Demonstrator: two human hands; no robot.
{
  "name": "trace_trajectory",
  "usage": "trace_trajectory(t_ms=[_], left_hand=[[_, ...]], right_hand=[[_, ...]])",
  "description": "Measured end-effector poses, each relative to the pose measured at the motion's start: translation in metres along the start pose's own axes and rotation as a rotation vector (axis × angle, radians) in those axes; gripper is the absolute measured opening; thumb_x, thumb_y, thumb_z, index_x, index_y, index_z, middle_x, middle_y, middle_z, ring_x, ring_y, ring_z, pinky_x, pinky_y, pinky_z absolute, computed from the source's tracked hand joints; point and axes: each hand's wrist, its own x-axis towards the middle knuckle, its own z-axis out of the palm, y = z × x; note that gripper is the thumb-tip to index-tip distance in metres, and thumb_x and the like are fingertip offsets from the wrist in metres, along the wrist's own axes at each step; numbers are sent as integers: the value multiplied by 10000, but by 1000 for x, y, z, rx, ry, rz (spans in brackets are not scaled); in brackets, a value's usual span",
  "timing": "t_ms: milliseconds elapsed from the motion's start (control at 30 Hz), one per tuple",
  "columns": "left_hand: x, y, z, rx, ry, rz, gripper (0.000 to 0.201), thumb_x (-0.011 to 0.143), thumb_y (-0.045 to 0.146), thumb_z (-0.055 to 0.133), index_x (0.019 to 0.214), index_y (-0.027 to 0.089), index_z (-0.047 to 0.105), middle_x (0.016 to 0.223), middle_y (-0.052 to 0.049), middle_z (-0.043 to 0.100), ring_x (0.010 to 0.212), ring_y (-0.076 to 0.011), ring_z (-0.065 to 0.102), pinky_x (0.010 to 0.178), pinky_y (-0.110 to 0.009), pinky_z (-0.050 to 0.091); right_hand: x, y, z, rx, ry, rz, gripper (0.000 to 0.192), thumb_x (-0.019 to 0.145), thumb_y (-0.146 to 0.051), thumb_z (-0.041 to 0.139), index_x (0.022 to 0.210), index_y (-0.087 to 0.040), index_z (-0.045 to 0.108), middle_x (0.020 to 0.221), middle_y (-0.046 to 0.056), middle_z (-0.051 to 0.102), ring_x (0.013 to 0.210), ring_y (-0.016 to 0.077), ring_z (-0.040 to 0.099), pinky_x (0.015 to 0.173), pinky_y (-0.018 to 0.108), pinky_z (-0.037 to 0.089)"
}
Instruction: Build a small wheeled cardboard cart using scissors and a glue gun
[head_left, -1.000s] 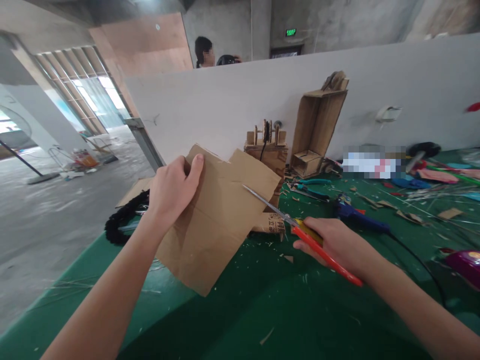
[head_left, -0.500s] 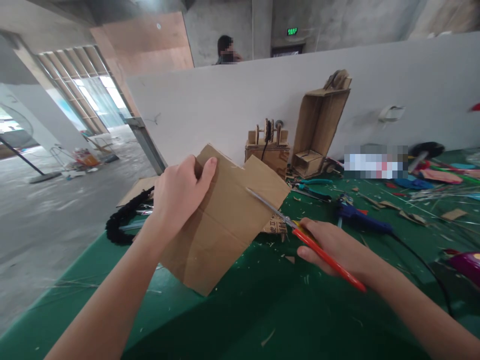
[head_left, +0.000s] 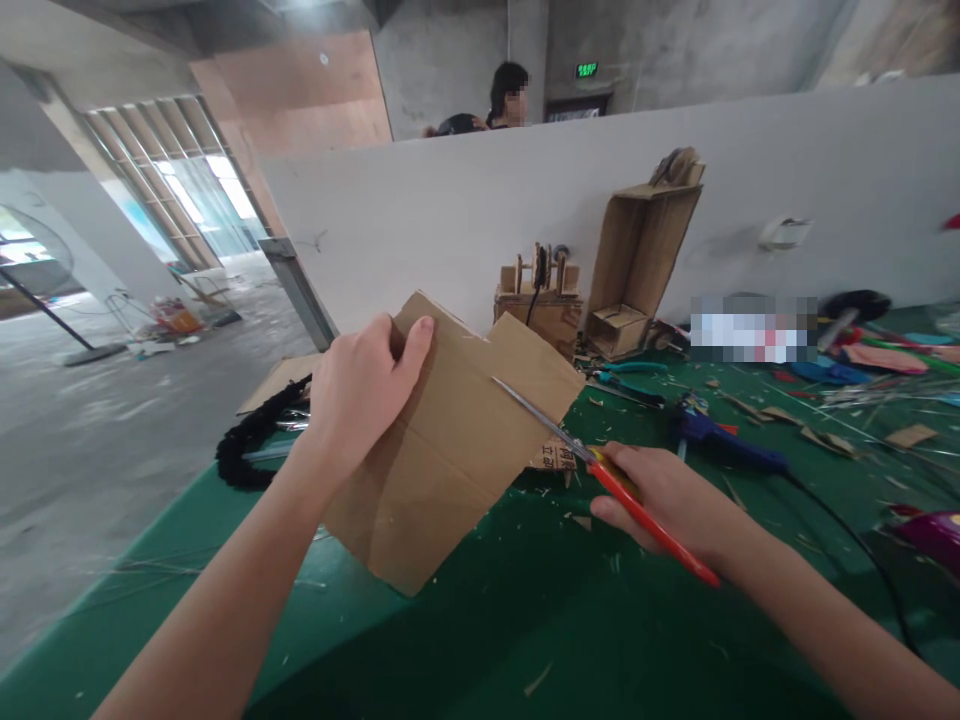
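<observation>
My left hand (head_left: pixel 367 385) grips a brown sheet of cardboard (head_left: pixel 442 470) by its upper left part, thumb on the near face and the other fingers hidden behind. The sheet is tilted above the table and has a notch in its top edge. In my right hand (head_left: pixel 656 495) is a pair of scissors with red handles (head_left: pixel 637 510). One blade lies across the near face of the cardboard, its tip below the notch; the other blade is hidden behind the sheet. Under the cardboard's right edge, a printed piece of cardboard (head_left: pixel 553 457) shows in part.
On the green table (head_left: pixel 600 640) lie a blue glue gun (head_left: pixel 731 440) with a cord, teal-handled pliers (head_left: pixel 630 368), a black fuzzy loop (head_left: pixel 244 445) and cardboard scraps. A cardboard model with a spool (head_left: pixel 538 295) and a tall open cardboard box (head_left: pixel 637 260) stand against the white partition (head_left: pixel 420 210).
The scissors' handles have swung slightly inward with my right hand, while the blade stays on the cardboard. My left hand keeps its hold. Behind the partition, a person has shifted to the right.
</observation>
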Motion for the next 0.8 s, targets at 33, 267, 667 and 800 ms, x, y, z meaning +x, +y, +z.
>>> trace_trajectory(t_ms=[33,267,667,800], left_hand=[[-1,0,-1,5,2,7,526,878,606,193,712,224,515,613,-66,580,604,-238,559,505,-322,325],[-6,5,-6,35,10,34,530,884,600,177,746,219,518,609,-63,566,594,-245,554,503,-320,314],[-13,13,-16,47,57,40,489,897,579,187,745,221,484,576,-38,530,570,-211,533,512,-303,298],[-11,11,-19,12,99,50,464,898,564,224,677,218,440,539,-18,494,543,-182,506,499,-292,275]], right_hand=[[0,-1,1,7,-10,-11,406,836,-566,432,888,-172,513,835,113,620,682,220,575,603,333,443],[-1,-6,2,21,-52,29,436,852,-564,376,936,-154,497,886,146,617,749,266,588,657,384,455],[-2,-11,-3,-11,59,7,411,850,-559,408,807,-172,541,811,115,634,687,242,622,623,350,472],[-3,-13,-6,-58,139,-15,426,863,-569,404,673,-203,511,687,68,627,526,181,589,505,295,434]])
